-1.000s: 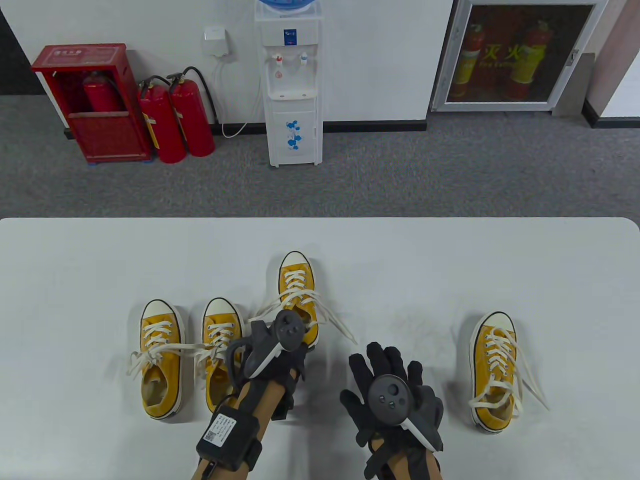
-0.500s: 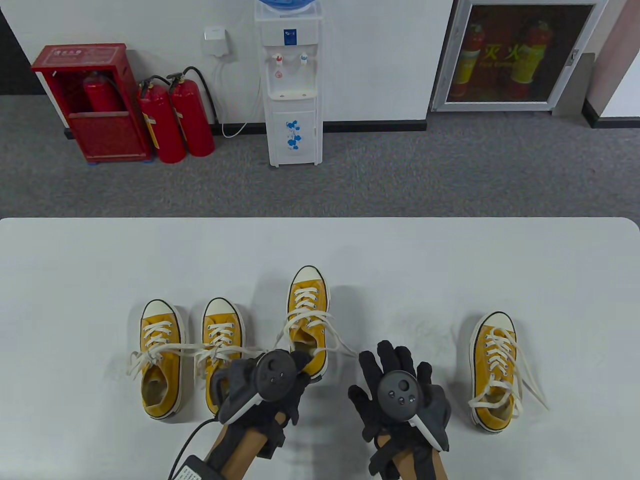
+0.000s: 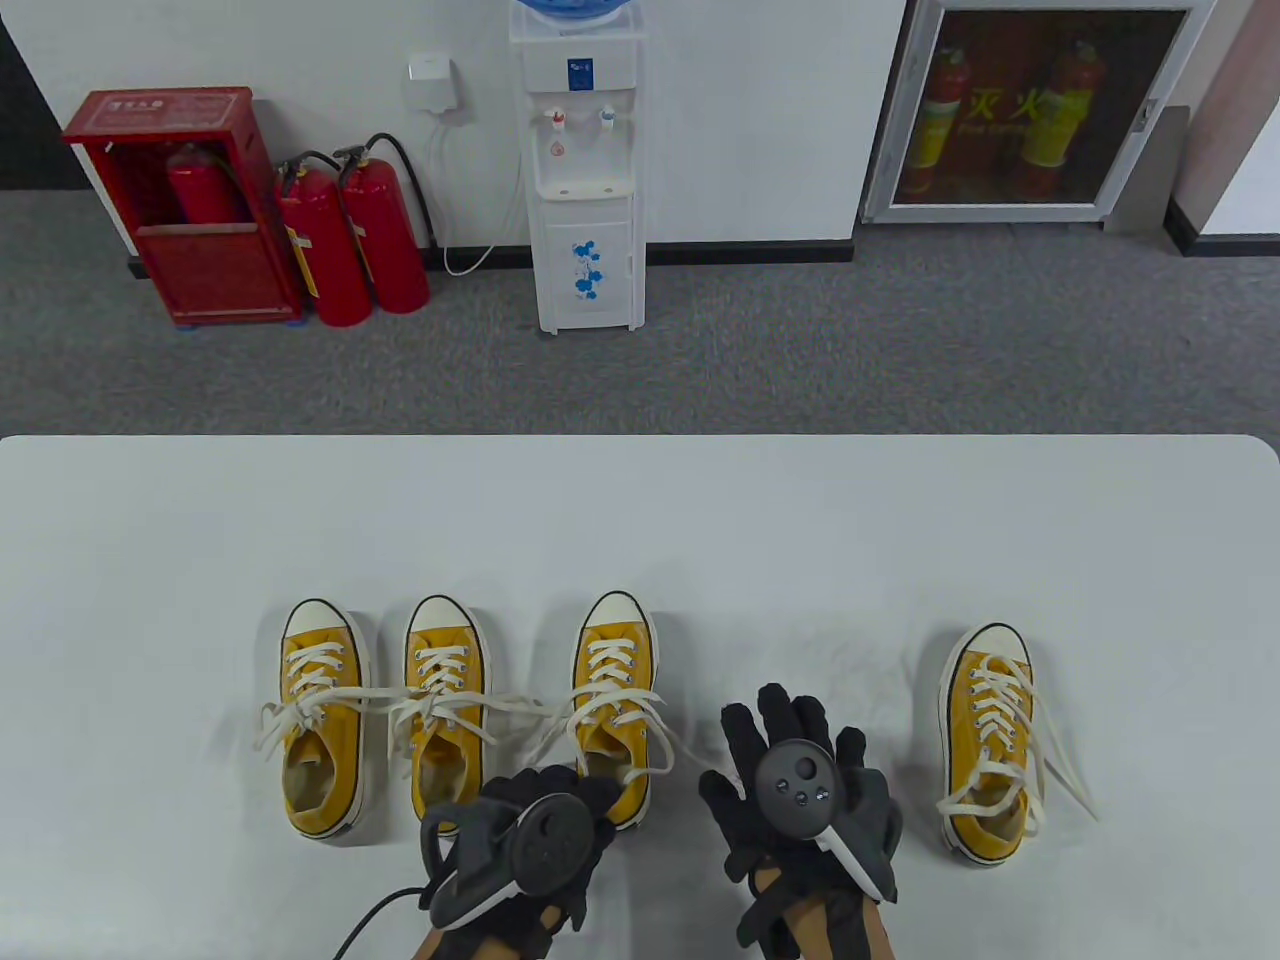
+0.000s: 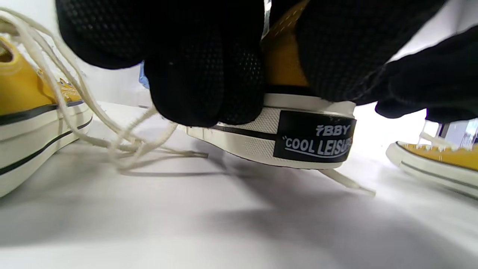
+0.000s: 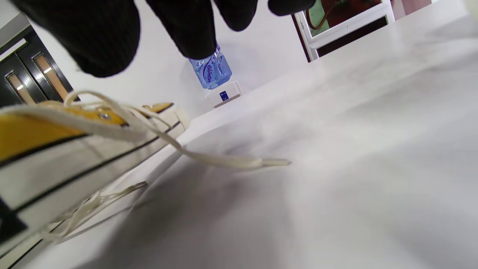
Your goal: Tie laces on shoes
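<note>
Yellow shoe, loose white laces, heel in left hand

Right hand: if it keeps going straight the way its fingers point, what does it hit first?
Nothing close, it seems. The right hand points up the bare table, between the third shoe and the far-right shoe. Its height above the table is unclear.

Four yellow shoes on the table, two gloved hands, three floor-standing red extinguishers.
</note>
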{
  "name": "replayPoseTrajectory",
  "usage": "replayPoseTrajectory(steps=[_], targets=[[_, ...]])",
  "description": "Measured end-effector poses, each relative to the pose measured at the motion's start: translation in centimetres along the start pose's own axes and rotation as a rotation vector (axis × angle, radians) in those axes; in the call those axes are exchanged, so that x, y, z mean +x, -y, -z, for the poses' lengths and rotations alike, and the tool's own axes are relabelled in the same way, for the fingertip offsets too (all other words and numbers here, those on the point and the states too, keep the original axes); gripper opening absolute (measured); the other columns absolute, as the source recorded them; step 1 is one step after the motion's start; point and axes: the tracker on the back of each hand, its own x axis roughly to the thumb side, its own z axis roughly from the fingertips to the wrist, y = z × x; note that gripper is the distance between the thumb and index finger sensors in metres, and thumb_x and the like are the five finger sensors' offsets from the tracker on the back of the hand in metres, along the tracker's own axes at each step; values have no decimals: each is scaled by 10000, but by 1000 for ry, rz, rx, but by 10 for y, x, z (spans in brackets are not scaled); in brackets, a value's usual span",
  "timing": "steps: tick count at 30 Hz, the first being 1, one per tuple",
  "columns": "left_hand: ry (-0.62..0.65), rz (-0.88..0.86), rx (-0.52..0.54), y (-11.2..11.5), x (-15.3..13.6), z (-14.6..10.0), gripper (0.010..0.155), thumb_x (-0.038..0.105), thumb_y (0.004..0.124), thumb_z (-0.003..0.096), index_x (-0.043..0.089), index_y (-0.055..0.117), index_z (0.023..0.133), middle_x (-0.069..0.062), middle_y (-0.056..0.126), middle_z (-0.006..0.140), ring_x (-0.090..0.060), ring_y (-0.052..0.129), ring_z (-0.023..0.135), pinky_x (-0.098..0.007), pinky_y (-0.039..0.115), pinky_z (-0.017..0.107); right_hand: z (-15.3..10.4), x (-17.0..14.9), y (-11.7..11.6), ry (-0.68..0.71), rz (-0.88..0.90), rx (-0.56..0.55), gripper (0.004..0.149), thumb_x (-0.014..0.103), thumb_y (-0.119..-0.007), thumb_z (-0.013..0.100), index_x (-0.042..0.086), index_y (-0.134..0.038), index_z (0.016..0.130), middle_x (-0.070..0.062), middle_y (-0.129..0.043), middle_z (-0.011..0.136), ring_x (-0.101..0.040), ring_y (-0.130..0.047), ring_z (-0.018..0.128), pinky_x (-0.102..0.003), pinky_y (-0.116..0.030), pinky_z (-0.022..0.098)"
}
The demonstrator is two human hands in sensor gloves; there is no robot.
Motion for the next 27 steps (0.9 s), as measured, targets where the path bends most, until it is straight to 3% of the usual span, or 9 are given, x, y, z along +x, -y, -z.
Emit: replayPoseTrajectory(steps=[13,27], targets=[[34,79,-92,20,1,3,401,476,917,409,411,921,804,-96,1009,789,-287,1063,542,-547,831,511,-1,4,-2,19,-19,17,743,554,-757,436,241,-576,1086,-39,-278,1185,-442,-289,1114,-740,-130,707],[42,15,-160,19,-5,4,485,516,848,447,413,850,921,-93,982,835,-295,1047,581,-559,810,540,-1,4,-4,17,-23,30,741,553,-757,437,239,-580,1085,-40,-278,1185,-444,-289,1112,-740,-126,705]])
